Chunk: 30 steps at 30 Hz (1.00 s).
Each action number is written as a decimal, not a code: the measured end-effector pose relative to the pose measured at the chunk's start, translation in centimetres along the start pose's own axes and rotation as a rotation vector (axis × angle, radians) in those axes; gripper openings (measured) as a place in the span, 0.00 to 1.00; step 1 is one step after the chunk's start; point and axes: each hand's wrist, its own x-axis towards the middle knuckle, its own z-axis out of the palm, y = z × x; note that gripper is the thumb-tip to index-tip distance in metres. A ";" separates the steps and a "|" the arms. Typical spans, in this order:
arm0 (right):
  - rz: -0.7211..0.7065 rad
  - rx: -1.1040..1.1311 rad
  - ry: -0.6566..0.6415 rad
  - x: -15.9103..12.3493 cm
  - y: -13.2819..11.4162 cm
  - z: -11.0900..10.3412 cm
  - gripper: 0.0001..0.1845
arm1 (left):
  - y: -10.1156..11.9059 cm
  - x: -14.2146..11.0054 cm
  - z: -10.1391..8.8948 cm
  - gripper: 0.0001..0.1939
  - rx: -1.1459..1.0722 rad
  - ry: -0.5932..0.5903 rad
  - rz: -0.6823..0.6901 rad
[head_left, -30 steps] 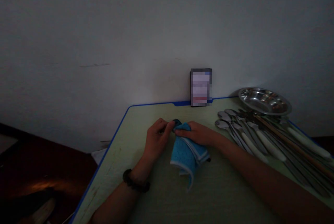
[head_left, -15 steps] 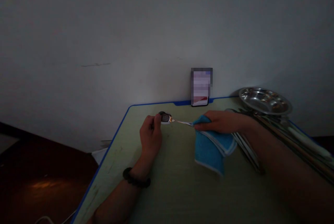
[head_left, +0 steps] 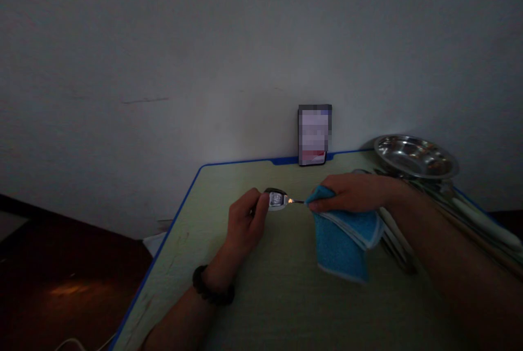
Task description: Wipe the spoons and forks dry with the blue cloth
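Centrally, the blue cloth (head_left: 341,253) hangs from the right hand (head_left: 352,192), whose fingers pinch it where the spoon (head_left: 277,200) handle enters. The left hand (head_left: 246,220) pinches the spoon's head, apparently anchoring it; the head protrudes toward three o'clock from those fingertips. Beyond, at one o'clock, a phone (head_left: 312,135) stands upright, presumably for viewing.

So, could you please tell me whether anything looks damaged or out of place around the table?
Perhaps minor wear: the pale wall has a dark streak, like a scrape, left of the phone, and the table shows brownish marks near its left edge, against an otherwise plain top. No spill shows.
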 end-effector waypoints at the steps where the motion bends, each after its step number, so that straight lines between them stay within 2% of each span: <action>1: -0.007 -0.010 0.005 0.2 -0.1 0.2 0.27 | 0.2 0.0 0.1 0.17 0.003 -0.021 0.028; 5: -0.007 -0.014 0.029 0.8 -0.4 0.9 0.27 | 0.6 0.0 0.3 0.16 0.016 -0.056 0.101; 11: -0.023 0.011 0.066 1.4 -0.4 1.6 0.28 | 0.7 0.1 0.3 0.16 0.031 -0.045 0.125; 19: -0.079 0.024 0.028 2.1 -1.1 2.0 0.26 | 1.1 0.0 0.3 0.15 0.020 -0.104 0.155; 25: -0.030 0.031 0.065 2.1 -1.1 2.0 0.25 | 0.8 0.1 0.4 0.17 0.048 -0.027 0.048; 30: 0.030 -0.003 0.075 1.3 -0.8 1.1 0.25 | 0.4 0.2 0.2 0.17 0.059 0.059 -0.082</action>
